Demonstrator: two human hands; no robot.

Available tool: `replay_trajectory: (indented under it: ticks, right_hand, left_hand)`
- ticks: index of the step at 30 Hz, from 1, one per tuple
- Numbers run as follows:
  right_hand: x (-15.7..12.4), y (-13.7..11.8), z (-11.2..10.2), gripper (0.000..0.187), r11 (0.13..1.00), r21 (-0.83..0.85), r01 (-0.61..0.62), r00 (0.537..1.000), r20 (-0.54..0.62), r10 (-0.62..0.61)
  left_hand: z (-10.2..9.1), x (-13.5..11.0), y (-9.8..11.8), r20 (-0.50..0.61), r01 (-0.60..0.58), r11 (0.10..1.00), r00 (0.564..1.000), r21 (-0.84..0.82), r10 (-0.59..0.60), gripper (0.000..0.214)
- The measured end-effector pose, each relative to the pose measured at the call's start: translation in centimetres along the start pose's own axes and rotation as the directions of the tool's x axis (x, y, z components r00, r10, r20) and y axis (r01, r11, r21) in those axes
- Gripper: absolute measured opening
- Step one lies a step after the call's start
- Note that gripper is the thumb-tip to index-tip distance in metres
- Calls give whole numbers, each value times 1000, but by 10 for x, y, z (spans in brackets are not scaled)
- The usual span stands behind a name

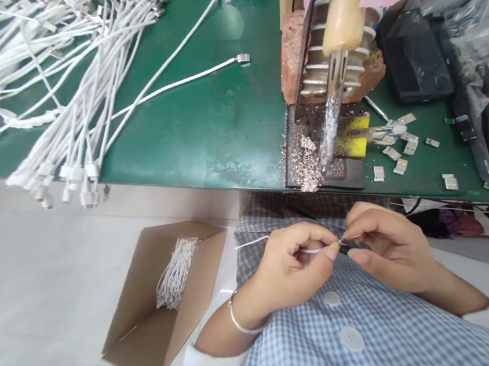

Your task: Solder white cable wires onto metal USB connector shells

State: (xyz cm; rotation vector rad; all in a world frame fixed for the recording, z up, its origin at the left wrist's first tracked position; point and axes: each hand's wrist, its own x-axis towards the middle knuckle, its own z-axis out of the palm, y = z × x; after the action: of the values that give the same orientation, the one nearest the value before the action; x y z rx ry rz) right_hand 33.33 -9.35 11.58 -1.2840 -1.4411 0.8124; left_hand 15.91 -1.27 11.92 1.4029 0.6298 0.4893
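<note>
Between the left fingers (331, 251), a white cable (310, 251) is pinched, apparently to steady its exposed wires (342, 244) beside the right fingers (359, 256), whose grip cannot be told.

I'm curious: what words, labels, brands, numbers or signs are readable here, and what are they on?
None: no text can be read anywhere in this view.
Loose metal connectors on the green table: too small to tell whether they are marked.
Plastic bag at upper right: too blurred.
White cable in the left hand: no lettering visible.

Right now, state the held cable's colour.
The cable is white, as the head view shows.
</note>
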Motion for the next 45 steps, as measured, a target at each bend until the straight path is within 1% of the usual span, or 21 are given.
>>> replay_trajectory:
  ticks: [4, 8, 10, 13, 16, 19, 21, 25, 28, 30, 31, 33, 35, 36, 37, 38, 39, 40, 42, 43, 45]
  right_hand:
    - [4, -1, -1, 10, 997, -82, 9, 998, 56, -4]
    - [8, -4, -4, 13, 995, -94, 24, 994, 105, -14]
    - [9, -5, -4, 12, 994, -93, 49, 994, 101, -40]
    - [7, -3, 1, 9, 988, -102, 114, 993, 29, -111]
    - [4, 0, 8, 15, 970, -163, 182, 979, -60, -194]
    - [3, 3, 13, 17, 955, -197, 221, 963, -110, -245]
    - [2, 5, 12, 18, 963, -163, 213, 963, -128, -235]
    - [-6, 7, 2, 16, 990, -22, 139, 966, -217, -141]
    - [-11, 2, -12, 8, 992, 44, 120, 937, -336, -99]
    - [-11, -2, -25, 9, 994, 16, 109, 891, -445, -91]
    - [-10, -3, -33, 12, 994, -26, 105, 852, -513, -103]
    - [-8, -1, -52, 16, 980, -173, 94, 745, -641, -184]
    - [-8, 5, -77, 22, 929, -366, 47, 632, -709, -312]
    - [-9, 9, -91, 26, 886, -464, -25, 605, -712, -356]
    - [-10, 13, -105, 29, 823, -560, -92, 563, -711, -421]
    - [-11, 15, -119, 30, 752, -626, -205, 561, -705, -434]
    - [-12, 17, -132, 31, 687, -649, -328, 581, -712, -395]
    - [-12, 17, -143, 31, 623, -635, -457, 593, -739, -318]
    - [-8, 15, -159, 47, 453, -580, -677, 599, -792, -120]
    - [-5, 14, -164, 59, 368, -559, -743, 584, -810, -51]
    - [2, 13, -171, 75, 234, -548, -803, 564, -826, 4]
  left_hand:
    - [-2, 1, 2, 34, -52, 998, 998, 44, 51, 9]
    - [-4, 2, 6, 67, -92, 989, 994, 120, 84, 6]
    - [-5, 1, 7, 72, -96, 983, 994, 156, 85, 8]
    - [-2, 0, 5, 49, -108, 979, 994, 171, 101, 10]
    - [2, -2, 2, 22, -116, 986, 993, 119, 114, 11]
    - [6, -3, 0, 3, -90, 995, 996, 52, 90, 11]
    - [7, -3, 0, -9, -68, 997, 998, 24, 68, 12]
    - [3, -2, 0, -48, -15, 1000, 999, -25, 14, 15]
    - [0, -3, 0, -51, 14, 999, 999, -48, -17, 17]
    - [-1, -4, 0, -50, 15, 998, 999, -59, -18, 16]
    - [-2, -4, 0, -50, 14, 998, 999, -60, -17, 16]
    - [-3, -5, 1, -62, 9, 998, 998, -57, -13, 14]
    - [-5, -5, 2, -80, 15, 999, 997, -44, -18, 14]
    - [-6, -5, 2, -88, 21, 999, 996, -37, -24, 15]
    - [-7, -5, 2, -92, 23, 999, 995, -31, -26, 15]
    - [-9, -5, 1, -91, 23, 999, 996, -26, -26, 16]
    - [-10, -5, 0, -87, 21, 1000, 996, -20, -23, 16]
    - [-11, -4, -1, -78, 13, 1000, 997, -14, -14, 15]
    - [-13, -4, -3, -59, -10, 1000, 998, -11, 9, 12]
    - [-13, -5, -4, -55, -13, 1000, 998, -12, 13, 10]
    - [-12, -5, -3, -60, 7, 1000, 998, -18, -8, 9]
